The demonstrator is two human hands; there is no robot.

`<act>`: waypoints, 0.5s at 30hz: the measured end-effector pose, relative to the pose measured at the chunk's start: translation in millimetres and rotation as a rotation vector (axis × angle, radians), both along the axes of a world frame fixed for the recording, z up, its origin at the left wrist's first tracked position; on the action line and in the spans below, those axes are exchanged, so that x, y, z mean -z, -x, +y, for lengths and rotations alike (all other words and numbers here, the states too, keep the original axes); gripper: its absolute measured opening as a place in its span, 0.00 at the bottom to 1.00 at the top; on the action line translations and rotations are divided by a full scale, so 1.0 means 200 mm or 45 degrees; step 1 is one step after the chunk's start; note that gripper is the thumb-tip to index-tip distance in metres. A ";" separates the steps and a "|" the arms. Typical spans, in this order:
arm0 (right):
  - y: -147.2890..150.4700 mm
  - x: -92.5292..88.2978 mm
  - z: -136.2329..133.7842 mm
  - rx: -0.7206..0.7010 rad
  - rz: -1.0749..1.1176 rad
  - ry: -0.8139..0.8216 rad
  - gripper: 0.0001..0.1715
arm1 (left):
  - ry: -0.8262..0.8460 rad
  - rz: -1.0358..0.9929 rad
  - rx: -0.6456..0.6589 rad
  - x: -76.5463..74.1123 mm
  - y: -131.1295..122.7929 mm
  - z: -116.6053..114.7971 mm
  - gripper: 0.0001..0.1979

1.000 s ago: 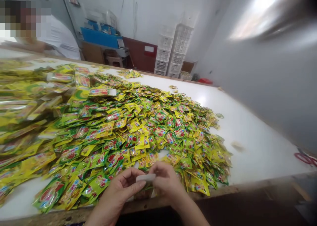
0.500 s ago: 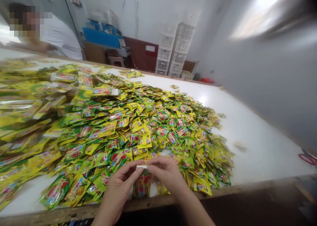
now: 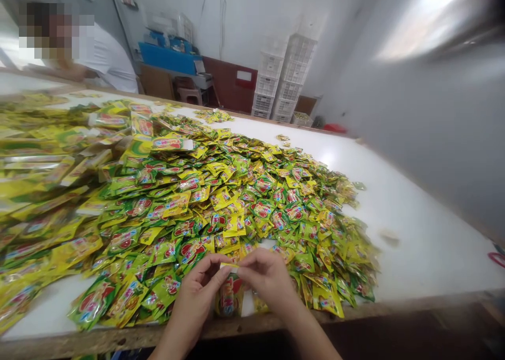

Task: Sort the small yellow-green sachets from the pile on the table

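My left hand (image 3: 193, 299) and my right hand (image 3: 268, 278) meet at the near edge of the table, both pinching the top edge of one small yellow-and-green sachet (image 3: 229, 297) that hangs upright between them. Just beyond my fingers spreads a large heap of the same sachets (image 3: 221, 197), yellow and green with red pictures, covering much of the white table (image 3: 398, 213).
Bigger yellow packets (image 3: 47, 160) are piled at the left. A person in a white shirt (image 3: 106, 55) stands at the far left end of the table. White crates (image 3: 284, 81) are stacked against the back wall beside a blue bench. The table has a wooden front rim (image 3: 394, 305).
The sachet between my hands has turned from flat, white edge showing, to hanging upright by its top edge. My hands have shifted slightly away from me.
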State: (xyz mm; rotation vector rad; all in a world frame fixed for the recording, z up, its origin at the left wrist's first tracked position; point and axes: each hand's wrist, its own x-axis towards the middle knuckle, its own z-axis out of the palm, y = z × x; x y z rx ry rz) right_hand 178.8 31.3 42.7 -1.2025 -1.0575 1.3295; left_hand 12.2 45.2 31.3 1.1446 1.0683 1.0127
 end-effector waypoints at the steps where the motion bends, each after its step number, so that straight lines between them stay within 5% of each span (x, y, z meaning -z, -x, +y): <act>1: 0.00 0.00 0.00 0.008 -0.027 -0.053 0.12 | -0.014 -0.006 0.005 0.01 0.00 0.00 0.07; 7: 0.02 0.03 -0.04 0.050 -0.320 -0.385 0.10 | -0.230 0.062 0.021 0.05 0.05 0.01 0.05; 12: 0.04 0.05 -0.09 0.104 -0.386 -0.444 0.06 | -0.314 0.174 0.118 0.10 0.07 -0.01 0.04; 15: -0.01 0.01 -0.04 -0.032 -0.442 -0.424 0.03 | -0.343 0.244 0.120 0.11 0.07 -0.04 0.06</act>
